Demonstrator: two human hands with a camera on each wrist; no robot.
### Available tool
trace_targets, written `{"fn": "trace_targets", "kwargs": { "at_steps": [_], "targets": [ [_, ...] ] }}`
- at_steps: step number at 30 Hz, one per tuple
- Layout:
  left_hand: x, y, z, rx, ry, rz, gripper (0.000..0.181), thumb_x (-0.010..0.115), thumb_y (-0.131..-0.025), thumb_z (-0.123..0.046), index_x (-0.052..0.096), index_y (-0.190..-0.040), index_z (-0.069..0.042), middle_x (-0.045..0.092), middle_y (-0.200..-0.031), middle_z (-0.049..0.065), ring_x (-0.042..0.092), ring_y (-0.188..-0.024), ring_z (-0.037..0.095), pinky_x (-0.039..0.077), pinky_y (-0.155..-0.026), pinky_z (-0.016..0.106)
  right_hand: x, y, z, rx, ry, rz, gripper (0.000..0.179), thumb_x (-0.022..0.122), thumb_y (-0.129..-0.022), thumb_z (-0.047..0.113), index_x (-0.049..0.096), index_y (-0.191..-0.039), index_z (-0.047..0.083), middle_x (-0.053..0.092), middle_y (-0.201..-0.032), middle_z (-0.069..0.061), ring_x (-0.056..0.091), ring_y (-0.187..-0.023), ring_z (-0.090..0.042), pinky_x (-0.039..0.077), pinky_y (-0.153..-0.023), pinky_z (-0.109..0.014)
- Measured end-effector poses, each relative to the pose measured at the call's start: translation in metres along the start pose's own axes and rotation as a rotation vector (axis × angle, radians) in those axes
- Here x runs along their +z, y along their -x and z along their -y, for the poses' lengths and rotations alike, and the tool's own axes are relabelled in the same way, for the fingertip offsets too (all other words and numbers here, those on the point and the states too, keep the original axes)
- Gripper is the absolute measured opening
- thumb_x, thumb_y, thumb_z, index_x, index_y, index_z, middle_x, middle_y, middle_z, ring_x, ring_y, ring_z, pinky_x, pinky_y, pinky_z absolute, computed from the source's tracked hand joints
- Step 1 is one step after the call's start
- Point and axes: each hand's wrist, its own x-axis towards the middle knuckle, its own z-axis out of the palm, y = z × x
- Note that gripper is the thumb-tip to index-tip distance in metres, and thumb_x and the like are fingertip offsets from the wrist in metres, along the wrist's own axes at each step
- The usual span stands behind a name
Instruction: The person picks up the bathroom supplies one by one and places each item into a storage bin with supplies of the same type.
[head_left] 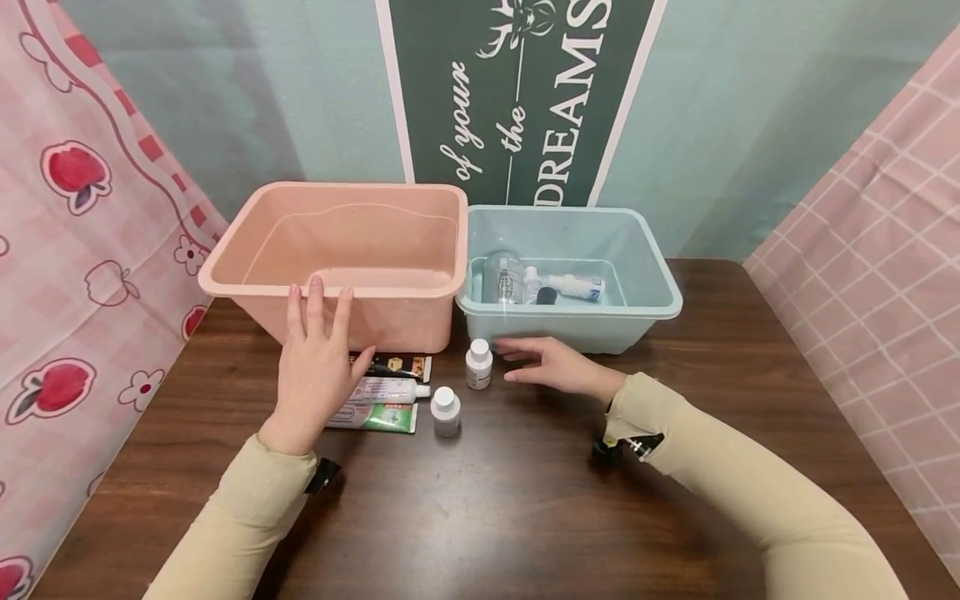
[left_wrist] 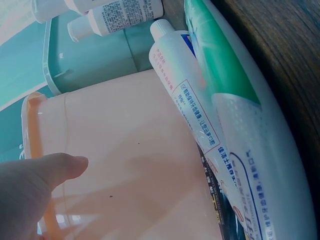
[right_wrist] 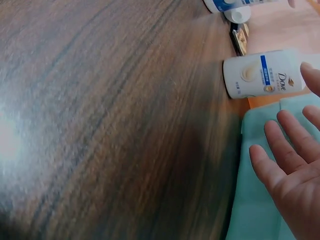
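Observation:
My left hand (head_left: 315,367) has its fingers straight, with the fingertips at the front rim of a pink bin (head_left: 420,321). Beside and partly under that hand lie a black toothpaste tube (head_left: 411,367), a white tube (head_left: 390,390) and a green-and-white tube (head_left: 393,418); their left ends are hidden. My right hand (head_left: 558,365) reaches toward a small white Dove bottle (right_wrist: 262,75), thumb and fingers apart and nothing between them. A second white bottle (head_left: 446,413) stands upright nearer the front. In the left wrist view, the thumb (left_wrist: 70,167) is near the bin's rim.
Right of the pink bin, a light blue bin (head_left: 600,333) contains a clear bottle (head_left: 502,279), a small bottle (head_left: 531,285), a white tube (head_left: 577,287) and a black-capped item (head_left: 546,296). Both bins stand at the back of the dark wooden table (head_left: 525,517), against a curtain.

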Motion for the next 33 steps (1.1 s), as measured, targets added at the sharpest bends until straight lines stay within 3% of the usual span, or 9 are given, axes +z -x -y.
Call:
{"fn": "trace_targets", "kwargs": {
  "at_steps": [10, 20, 33],
  "targets": [
    [0.0, 0.003, 0.003, -0.01, 0.001, 0.015, 0.088, 0.078, -0.072, -0.032, 0.033, -0.142, -0.002, 0.017, -0.146, 0.033, 0.005, -0.136, 0.048, 0.037, -0.092, 0.061, 0.01, -0.008, -0.001, 0.0, -0.018, -0.015, 0.058, 0.069, -0.083, 0.007, 0.044, -0.135, -0.004, 0.05, -0.132, -0.02, 0.048, -0.121, -0.033, 0.039, -0.099, -0.041],
    [0.0, 0.002, 0.003, -0.008, 0.007, 0.003, 0.086, 0.078, -0.073, -0.032, 0.035, -0.141, -0.002, 0.018, -0.146, 0.032, 0.006, -0.136, 0.048, 0.037, -0.092, 0.061, 0.015, -0.016, 0.0, 0.003, 0.004, -0.045, 0.059, 0.07, -0.082, 0.006, 0.045, -0.134, -0.004, 0.05, -0.133, -0.017, 0.048, -0.122, -0.028, 0.04, -0.098, -0.035],
    [0.001, 0.001, 0.003, -0.003, 0.01, 0.01, 0.087, 0.078, -0.072, -0.032, 0.035, -0.141, -0.001, 0.017, -0.145, 0.033, 0.005, -0.136, 0.049, 0.033, -0.097, 0.06, 0.022, -0.026, 0.0, 0.007, 0.1, -0.05, 0.055, 0.072, -0.081, 0.012, 0.051, -0.13, -0.003, 0.057, -0.126, -0.015, 0.052, -0.118, -0.026, 0.039, -0.099, -0.035]
  ]
}}
